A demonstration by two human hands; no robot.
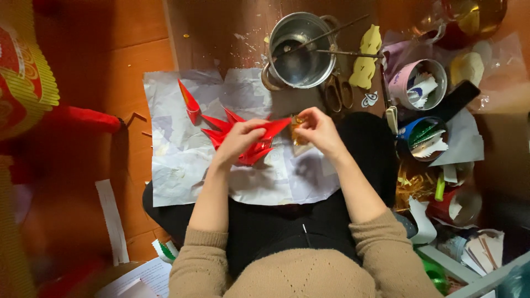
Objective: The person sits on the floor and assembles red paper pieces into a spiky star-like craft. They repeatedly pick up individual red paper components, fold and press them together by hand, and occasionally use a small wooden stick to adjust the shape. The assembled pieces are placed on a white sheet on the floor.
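Note:
My left hand (238, 139) grips a red folded-paper piece with several pointed spikes (259, 144), held over a sheet of crumpled white paper (176, 160) on the floor. My right hand (320, 131) pinches a small gold foil piece (297, 129) right beside the tip of one red spike. A separate red pointed paper piece (190, 103) lies on the white sheet to the upper left. Both forearms wear tan knitted sleeves, and my dark-clothed legs lie under the sheet.
A metal pot (301, 52) with sticks across it stands ahead, with scissors (338, 92) beside it. Round containers of paper scraps (419, 85), gold foil shreds (411, 185) and clutter fill the right. A red and yellow object (25, 77) sits at left on the wooden floor.

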